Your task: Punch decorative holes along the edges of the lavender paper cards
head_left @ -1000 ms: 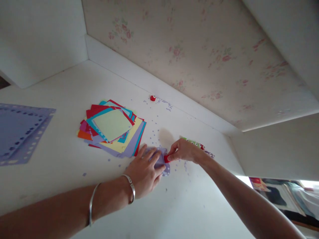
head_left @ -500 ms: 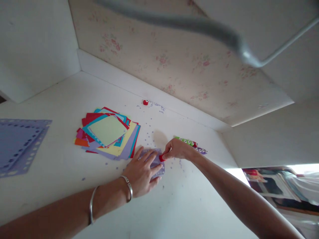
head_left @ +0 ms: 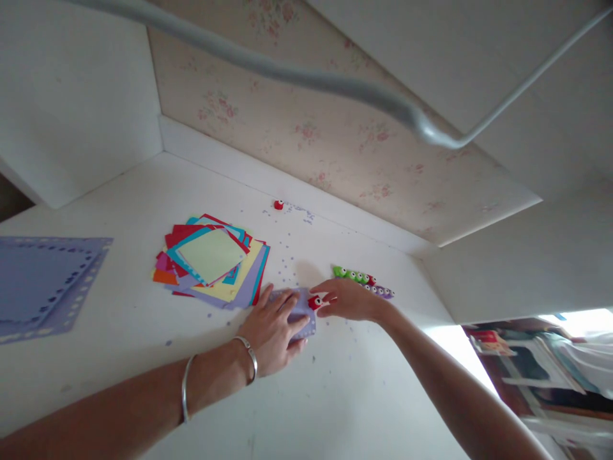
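Note:
My left hand (head_left: 276,329) lies with fingers spread on a small purple sheet (head_left: 301,312) that has tiny punched holes along its edge. On the sheet's right part sits a small red punch (head_left: 315,302) with a white-and-black eye. Around its right side are the fingertips of my right hand (head_left: 345,299), parted and loose, and the punch shows between them. Behind my right hand, a row of green and red punches (head_left: 353,275) stands beside a row of purple ones (head_left: 380,291).
A stack of coloured papers (head_left: 213,255) lies left of centre. Larger purple sheets (head_left: 43,281) with punched borders are at the far left. Another red punch (head_left: 278,204) and scattered purple bits (head_left: 301,209) are near the wall. A blurred grey cable (head_left: 306,75) crosses overhead.
The fingers of my right hand have loosened from the red punch, and its eye now shows. My left hand stays on the purple sheet. The camera view has shifted slightly.

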A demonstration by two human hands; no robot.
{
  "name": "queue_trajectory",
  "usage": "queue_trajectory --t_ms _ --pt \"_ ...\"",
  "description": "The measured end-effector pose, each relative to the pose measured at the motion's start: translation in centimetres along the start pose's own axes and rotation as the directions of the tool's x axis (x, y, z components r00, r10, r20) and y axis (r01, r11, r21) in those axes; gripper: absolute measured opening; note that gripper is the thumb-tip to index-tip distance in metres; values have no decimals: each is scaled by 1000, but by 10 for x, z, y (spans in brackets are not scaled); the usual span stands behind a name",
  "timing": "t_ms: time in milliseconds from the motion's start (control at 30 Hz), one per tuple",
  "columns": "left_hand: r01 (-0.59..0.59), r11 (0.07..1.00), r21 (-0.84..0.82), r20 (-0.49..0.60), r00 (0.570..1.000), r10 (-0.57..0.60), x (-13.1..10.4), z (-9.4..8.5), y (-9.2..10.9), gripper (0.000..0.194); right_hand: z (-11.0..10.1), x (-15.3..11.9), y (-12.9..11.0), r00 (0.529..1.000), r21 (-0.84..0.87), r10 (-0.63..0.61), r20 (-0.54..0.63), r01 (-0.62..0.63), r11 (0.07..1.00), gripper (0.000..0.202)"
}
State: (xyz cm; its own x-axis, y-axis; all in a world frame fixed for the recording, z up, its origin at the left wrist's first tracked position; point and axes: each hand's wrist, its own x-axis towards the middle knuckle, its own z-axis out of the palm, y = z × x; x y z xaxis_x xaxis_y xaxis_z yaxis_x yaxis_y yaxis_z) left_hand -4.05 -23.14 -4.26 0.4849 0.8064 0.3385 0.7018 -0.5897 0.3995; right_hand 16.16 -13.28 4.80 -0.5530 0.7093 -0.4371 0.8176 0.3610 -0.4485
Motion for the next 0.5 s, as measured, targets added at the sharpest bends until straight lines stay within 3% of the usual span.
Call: queue_trajectory --t_ms 133,333,500 --pt "0 1000 -8 3 1000 0 0 0 0 39 13 -9 5 990 -75 -101 -96 95 993 27" --pt "-1 1000 -8 17 1000 1 1 0 1 40 13 -26 21 981 -53 -5 -195 -6 999 25" --pt "-11 1000 -8 49 999 11 1 -1 0 39 -10 -53 44 933 72 120 -339 -102 992 25"
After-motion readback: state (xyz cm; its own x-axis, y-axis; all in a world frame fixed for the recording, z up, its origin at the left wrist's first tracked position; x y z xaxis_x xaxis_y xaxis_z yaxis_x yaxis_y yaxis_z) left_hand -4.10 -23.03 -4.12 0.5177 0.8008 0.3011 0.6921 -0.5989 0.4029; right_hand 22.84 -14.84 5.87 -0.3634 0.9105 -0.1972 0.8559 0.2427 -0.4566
